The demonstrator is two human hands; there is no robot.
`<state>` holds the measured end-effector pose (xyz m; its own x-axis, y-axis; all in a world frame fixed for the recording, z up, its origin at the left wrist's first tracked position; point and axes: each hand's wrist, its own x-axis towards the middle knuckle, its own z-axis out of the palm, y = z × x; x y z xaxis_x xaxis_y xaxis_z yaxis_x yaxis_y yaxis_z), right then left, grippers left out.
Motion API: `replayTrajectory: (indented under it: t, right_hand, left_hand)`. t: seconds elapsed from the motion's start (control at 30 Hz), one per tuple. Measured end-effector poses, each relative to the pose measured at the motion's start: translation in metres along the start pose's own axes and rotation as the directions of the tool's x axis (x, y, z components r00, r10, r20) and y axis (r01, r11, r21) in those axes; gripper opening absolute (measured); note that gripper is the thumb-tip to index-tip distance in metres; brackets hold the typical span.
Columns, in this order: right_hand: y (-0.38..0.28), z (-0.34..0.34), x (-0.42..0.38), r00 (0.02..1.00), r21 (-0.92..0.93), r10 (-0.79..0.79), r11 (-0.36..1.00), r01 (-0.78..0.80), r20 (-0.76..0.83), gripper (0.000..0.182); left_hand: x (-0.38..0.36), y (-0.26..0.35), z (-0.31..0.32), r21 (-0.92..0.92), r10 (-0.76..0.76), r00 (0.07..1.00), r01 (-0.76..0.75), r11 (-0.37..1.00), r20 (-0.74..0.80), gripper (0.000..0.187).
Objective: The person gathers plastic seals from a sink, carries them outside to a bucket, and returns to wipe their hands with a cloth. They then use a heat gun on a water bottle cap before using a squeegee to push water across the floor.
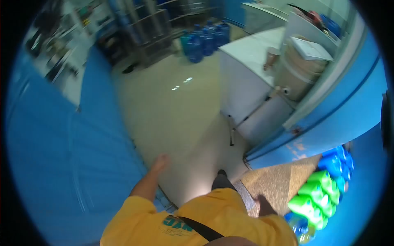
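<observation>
While the left hand (161, 162) hangs over the pale floor (172, 102) near the blue partition (102, 119), its finger state cannot be told; the right hand (260, 200), fingers likewise unclear, is nearest the green jugs (305, 206).

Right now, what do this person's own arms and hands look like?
Both the left hand and the blurred right hand look ungloved. The left forearm is bare below the short sleeve of a yellow shirt, which has teal lettering and a dark strap across it.
</observation>
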<state>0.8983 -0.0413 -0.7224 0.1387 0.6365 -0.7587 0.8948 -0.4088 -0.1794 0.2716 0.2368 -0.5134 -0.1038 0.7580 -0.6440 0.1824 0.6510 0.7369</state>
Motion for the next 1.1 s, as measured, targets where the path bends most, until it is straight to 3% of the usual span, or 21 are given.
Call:
replayTrajectory:
  t: [0.07,0.13,0.2,0.23,0.27,0.3,0.33,0.37,0.47,0.5,0.53,0.6,0.67,0.77,0.8,0.83,0.87,0.93,1.0,1.03,1.1]
  right_hand:
    - [-0.090,-0.102,0.042,0.981,-0.054,-0.143,0.989,0.137,-0.133,0.052]
    - [-0.211,-0.243,0.042,0.781,0.122,-0.478,0.817,0.563,-0.403,0.047]
    - [-0.313,-0.361,0.037,0.737,0.252,-0.513,0.718,0.649,-0.439,0.036]
    - [-0.356,-0.417,0.025,0.612,0.161,-0.549,0.656,0.738,-0.569,0.037]
    - [-0.395,-0.488,-0.004,0.588,0.139,-0.580,0.635,0.760,-0.564,0.041]
    - [-0.425,-0.533,0.010,0.520,0.055,-0.612,0.615,0.787,-0.596,0.039]
    - [-0.453,-0.589,-0.004,0.460,0.060,-0.573,0.581,0.812,-0.679,0.038]
    - [-0.475,-0.650,-0.029,0.462,0.050,-0.478,0.653,0.756,-0.747,0.038]
    - [-0.474,-0.821,0.008,-0.085,-0.208,-0.198,0.770,0.603,-0.977,0.029]
    - [-0.467,-0.876,-0.026,-0.152,-0.182,-0.115,0.809,0.559,-0.982,0.026]
    - [-0.438,-0.933,-0.014,-0.316,-0.196,-0.099,0.936,0.292,-0.944,0.023]
    - [-0.385,-1.005,-0.029,-0.250,0.155,0.065,0.921,-0.358,-0.966,0.043]
    - [-0.364,-1.034,-0.051,-0.233,0.393,0.331,0.862,-0.321,-0.915,0.042]
    - [-0.369,-1.055,-0.075,0.065,0.618,0.693,0.678,-0.398,-0.718,0.059]
    - [-0.360,-1.064,-0.067,-0.058,0.632,0.665,0.673,-0.385,-0.744,0.057]
    - [-0.350,-1.070,-0.055,-0.167,0.569,0.547,0.753,-0.330,-0.820,0.054]
    - [-0.365,-1.074,-0.055,-0.188,0.448,0.410,0.856,-0.257,-0.892,0.052]
    - [-0.432,-1.075,-0.043,-0.271,0.374,0.342,0.924,-0.074,-0.900,0.050]
    - [-0.492,-1.077,-0.008,-0.103,0.166,0.220,0.910,0.380,-0.970,0.042]
    - [-0.530,-1.076,0.027,-0.121,0.110,0.217,0.811,0.575,-0.969,0.044]
    - [-0.597,-1.065,0.095,-0.029,-0.076,-0.085,0.631,0.772,-0.996,0.031]
  left_hand:
    - [0.016,-0.010,-0.044,-0.009,0.105,0.978,-0.108,0.994,-0.178,0.035]
    - [-0.003,0.005,-0.088,0.434,0.158,0.983,-0.102,0.895,-0.094,0.019]
    - [-0.013,-0.023,-0.121,0.447,0.100,0.975,-0.002,0.894,-0.196,0.018]
    - [-0.031,-0.023,-0.116,0.065,-0.179,0.920,0.214,0.975,-0.349,0.021]
    - [-0.037,-0.020,-0.131,0.729,-0.171,0.985,0.132,0.671,-0.021,0.024]
    - [-0.044,-0.014,-0.145,0.948,-0.143,0.940,-0.296,0.115,0.310,0.027]
    - [-0.046,-0.014,-0.146,0.945,-0.159,0.932,-0.321,0.053,0.326,0.026]
    - [-0.034,-0.008,-0.143,0.961,-0.169,0.953,-0.225,0.158,0.251,0.026]
    - [0.034,0.017,-0.151,0.934,-0.157,0.979,-0.069,0.350,0.131,0.025]
    - [0.067,0.032,-0.155,0.921,-0.135,0.983,-0.067,0.384,0.128,0.024]
    - [0.101,0.051,-0.161,0.908,-0.111,0.985,-0.074,0.412,0.130,0.024]
    - [0.165,0.101,-0.179,0.881,-0.069,0.988,-0.091,0.465,0.138,0.024]
    - [0.244,0.159,-0.197,0.845,-0.023,0.991,-0.101,0.525,0.132,0.024]
    - [0.346,0.316,-0.179,0.725,-0.053,0.996,-0.012,0.689,0.067,0.033]
    - [0.335,0.428,-0.143,0.677,-0.084,0.995,0.030,0.735,0.046,0.045]
    - [0.414,0.433,-0.148,0.661,0.014,0.997,-0.057,0.748,0.070,0.052]
    - [0.413,0.507,-0.119,0.629,0.235,0.950,-0.311,0.713,0.203,0.054]
    - [0.440,0.630,-0.062,0.530,0.370,0.804,-0.588,0.610,0.466,0.053]
    - [0.457,0.728,0.009,0.289,0.477,0.607,-0.760,0.582,0.636,0.048]
    - [0.425,0.792,0.046,0.226,0.487,0.517,-0.813,0.536,0.704,0.051]
    - [0.426,0.860,0.116,-0.028,0.652,0.242,-0.927,0.375,0.719,0.055]
